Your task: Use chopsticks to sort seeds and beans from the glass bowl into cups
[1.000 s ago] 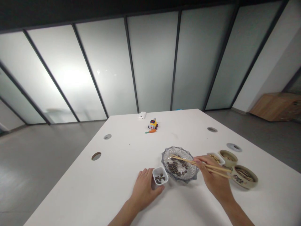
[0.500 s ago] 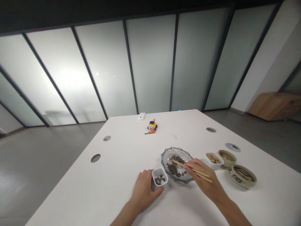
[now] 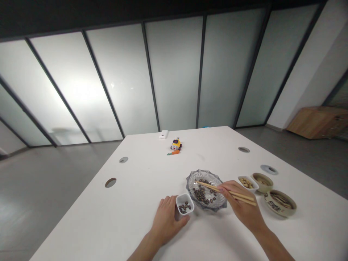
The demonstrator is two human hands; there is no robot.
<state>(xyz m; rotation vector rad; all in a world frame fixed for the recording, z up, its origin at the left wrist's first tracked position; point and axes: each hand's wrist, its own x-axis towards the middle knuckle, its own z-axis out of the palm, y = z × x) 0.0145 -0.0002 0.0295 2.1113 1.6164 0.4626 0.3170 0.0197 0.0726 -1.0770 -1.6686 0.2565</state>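
Right hand (image 3: 241, 211) moved toward 3 o'clock, gripping chopsticks (image 3: 209, 186); I note left hand (image 3: 165, 219) clasping cup (image 3: 182, 199), 8 o'clock from bowl (image 3: 217, 206).

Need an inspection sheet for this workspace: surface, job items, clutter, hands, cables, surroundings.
Surface: white table, round holes near its edges
Job things: small white bowl and glass bowl, both holding dark beans; chopsticks
Clutter: toy truck, orange item, white box toward far edge; white dish and two pottery bowls at right
Hands: left hand around the small white bowl; right hand holds the chopsticks, tips over the glass bowl
Cables: nothing seen
Surroundings: frosted glass panels, gray floor, wooden cabinet
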